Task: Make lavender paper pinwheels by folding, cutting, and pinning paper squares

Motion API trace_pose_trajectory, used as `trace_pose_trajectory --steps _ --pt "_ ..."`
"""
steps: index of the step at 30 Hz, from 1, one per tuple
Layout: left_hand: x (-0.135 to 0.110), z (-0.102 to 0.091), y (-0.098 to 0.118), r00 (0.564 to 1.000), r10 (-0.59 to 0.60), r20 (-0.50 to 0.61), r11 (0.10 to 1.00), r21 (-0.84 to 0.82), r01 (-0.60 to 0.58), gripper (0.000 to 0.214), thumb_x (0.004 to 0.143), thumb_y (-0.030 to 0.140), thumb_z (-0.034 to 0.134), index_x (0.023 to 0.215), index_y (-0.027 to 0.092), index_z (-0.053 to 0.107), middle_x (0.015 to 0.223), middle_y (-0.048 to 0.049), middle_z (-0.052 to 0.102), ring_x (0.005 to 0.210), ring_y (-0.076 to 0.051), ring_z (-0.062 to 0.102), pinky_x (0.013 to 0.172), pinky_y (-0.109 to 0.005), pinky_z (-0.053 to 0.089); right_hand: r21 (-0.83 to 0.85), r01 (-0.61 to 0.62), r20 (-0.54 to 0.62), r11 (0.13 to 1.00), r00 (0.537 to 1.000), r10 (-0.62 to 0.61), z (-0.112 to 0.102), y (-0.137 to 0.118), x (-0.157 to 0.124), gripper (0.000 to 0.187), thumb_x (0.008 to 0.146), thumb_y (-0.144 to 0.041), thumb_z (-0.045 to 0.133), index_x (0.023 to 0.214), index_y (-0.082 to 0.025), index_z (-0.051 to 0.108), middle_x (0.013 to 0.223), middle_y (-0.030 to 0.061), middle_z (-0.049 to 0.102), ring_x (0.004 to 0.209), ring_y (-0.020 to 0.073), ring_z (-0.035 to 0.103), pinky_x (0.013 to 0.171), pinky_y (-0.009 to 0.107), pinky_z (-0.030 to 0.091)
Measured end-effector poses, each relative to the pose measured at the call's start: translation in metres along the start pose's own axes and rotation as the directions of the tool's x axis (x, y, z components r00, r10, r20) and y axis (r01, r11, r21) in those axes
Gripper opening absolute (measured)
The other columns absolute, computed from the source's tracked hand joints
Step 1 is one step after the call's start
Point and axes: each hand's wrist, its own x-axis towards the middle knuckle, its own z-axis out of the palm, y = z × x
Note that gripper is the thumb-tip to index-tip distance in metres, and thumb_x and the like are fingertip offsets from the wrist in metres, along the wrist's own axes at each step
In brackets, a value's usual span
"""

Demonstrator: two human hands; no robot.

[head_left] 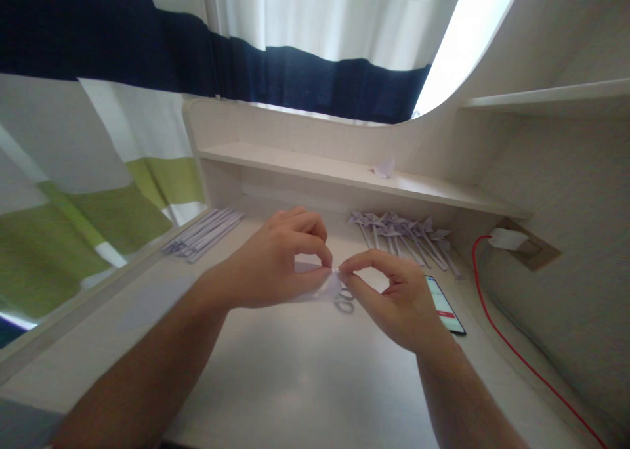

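Observation:
Between my two hands is a small piece of folded white paper, held up above the desk. My left hand pinches it with thumb and forefinger from the left. From the right, my right hand has its thumb and forefinger closed on the paper's tip. The fingertips almost meet, so the exact fold there is hidden. Just below the paper lie scissors with grey handle loops showing. Behind my right hand, several white paper pinwheels on paper sticks lie in a group.
At the back left is a bundle of rolled paper sticks. White paper lies near my left forearm. A phone with its screen lit is beside my right wrist. A red cable runs from a wall charger. Folded paper sits on the shelf.

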Motion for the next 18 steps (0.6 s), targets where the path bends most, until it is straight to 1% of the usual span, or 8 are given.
trace_pose_trajectory --steps 6,10,14,18 --pt "0.0017 0.0042 -0.0053 0.998 -0.032 0.046 0.999 -0.017 0.033 0.007 0.086 0.023 0.07 0.086 0.024 0.077 0.096 -0.0023 0.066 0.093 -0.019 0.061 0.09 -0.034 0.044 -0.046 0.014 0.011 0.999 1.0 -0.013 0.0016 0.0021 -0.0009 0.017 0.085 -0.01 0.068 0.087 -0.025 0.075 0.081 -0.0009 0.078 0.071 0.0182 0.072 0.064 0.029 0.051" --pt "0.0022 0.0059 -0.0079 0.998 -0.032 0.056 0.999 -0.02 0.033 0.008 0.086 0.022 0.069 0.086 0.023 0.077 0.095 -0.0026 0.066 0.093 -0.019 0.06 0.09 -0.034 0.044 -0.072 0.012 0.023 0.997 1.0 -0.01 0.0018 0.0018 -0.0002 0.017 0.085 -0.01 0.068 0.088 -0.025 0.075 0.081 -0.0005 0.078 0.07 0.0179 0.071 0.059 0.027 0.05" --pt "0.0026 0.0072 -0.0067 0.996 -0.041 0.076 0.999 -0.007 0.041 0.01 0.086 0.021 0.069 0.086 0.023 0.078 0.095 -0.0022 0.066 0.092 -0.018 0.06 0.09 -0.035 0.043 -0.115 0.04 0.036 0.993 0.999 -0.036 0.002 0.0008 0.0004 0.015 0.085 -0.01 0.068 0.087 -0.024 0.074 0.08 -0.0014 0.078 0.069 0.0172 0.071 0.064 0.028 0.052" --pt "0.0034 0.0099 -0.0065 0.995 -0.056 0.086 0.998 0.0 0.057 0.01 0.086 0.02 0.068 0.087 0.023 0.078 0.096 -0.0019 0.066 0.092 -0.018 0.06 0.089 -0.035 0.042 -0.139 0.051 0.062 0.989 0.997 -0.043 0.0027 -0.0004 0.0008 0.014 0.087 -0.011 0.067 0.086 -0.024 0.073 0.081 -0.0006 0.078 0.072 0.0185 0.072 0.068 0.03 0.053"
